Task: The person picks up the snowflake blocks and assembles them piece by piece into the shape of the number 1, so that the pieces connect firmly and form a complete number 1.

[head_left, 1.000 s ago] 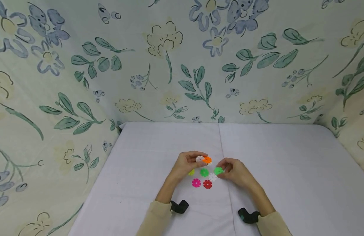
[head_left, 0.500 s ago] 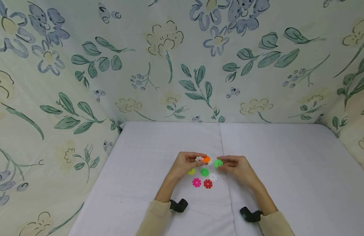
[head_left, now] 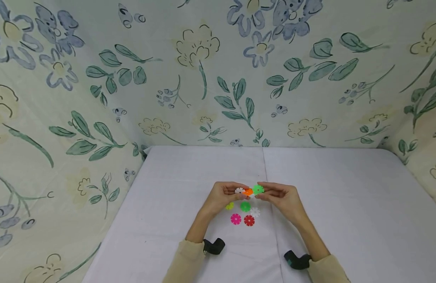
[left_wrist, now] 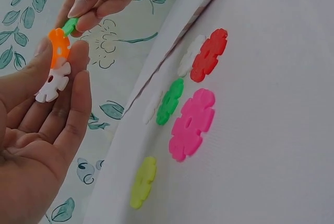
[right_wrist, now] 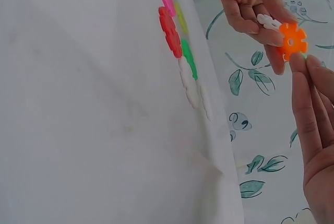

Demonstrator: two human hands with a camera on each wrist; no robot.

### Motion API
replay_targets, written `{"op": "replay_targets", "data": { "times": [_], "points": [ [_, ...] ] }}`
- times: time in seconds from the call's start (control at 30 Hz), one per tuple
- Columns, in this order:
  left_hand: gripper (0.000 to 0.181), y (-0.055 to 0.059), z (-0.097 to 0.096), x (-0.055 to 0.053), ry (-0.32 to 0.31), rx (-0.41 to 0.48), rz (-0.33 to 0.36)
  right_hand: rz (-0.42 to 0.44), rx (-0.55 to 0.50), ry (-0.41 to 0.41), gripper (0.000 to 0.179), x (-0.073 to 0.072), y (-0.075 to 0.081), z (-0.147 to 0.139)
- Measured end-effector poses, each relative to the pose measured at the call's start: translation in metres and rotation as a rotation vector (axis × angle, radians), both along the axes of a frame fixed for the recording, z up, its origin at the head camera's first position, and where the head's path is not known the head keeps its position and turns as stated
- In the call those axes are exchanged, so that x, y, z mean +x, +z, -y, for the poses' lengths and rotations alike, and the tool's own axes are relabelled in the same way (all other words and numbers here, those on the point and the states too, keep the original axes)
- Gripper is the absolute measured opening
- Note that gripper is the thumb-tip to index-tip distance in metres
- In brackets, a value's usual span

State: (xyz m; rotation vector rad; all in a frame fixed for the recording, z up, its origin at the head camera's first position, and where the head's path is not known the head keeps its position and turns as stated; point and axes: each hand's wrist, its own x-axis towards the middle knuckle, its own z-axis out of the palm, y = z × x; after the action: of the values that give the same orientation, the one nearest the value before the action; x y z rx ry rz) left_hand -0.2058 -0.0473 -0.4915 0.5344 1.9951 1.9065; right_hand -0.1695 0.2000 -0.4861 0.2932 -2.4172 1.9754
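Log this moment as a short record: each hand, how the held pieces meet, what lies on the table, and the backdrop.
Left hand: holds a white piece and an orange piece, apparently joined
Right hand: pinches a green piece
Contact: green and orange meet at their edges; whether slotted together, cannot tell
On the table: yellow piece, second green piece, pink piece, red piece, two loose white pieces
Backdrop: floral cloth

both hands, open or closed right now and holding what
Left hand: closed, holding a white disc and an orange disc.
Right hand: closed, pinching a green disc.
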Motion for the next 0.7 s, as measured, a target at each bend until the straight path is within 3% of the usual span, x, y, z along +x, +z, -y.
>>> {"op": "replay_targets", "data": {
  "times": [0.43, 0.7],
  "points": [
    [0.032, 0.0007, 0.0005, -0.0007, -0.031, 0.068, 0.002, -0.035, -0.015, -0.014, 0.038, 0.0020, -0.0006, 0.0039],
    [0.024, 0.0014, -0.0015, 0.0000, 0.027, 0.031, -0.051, -0.016, -0.039, -0.032, 0.038, 0.0009, -0.0020, 0.0089]
  ]
}}
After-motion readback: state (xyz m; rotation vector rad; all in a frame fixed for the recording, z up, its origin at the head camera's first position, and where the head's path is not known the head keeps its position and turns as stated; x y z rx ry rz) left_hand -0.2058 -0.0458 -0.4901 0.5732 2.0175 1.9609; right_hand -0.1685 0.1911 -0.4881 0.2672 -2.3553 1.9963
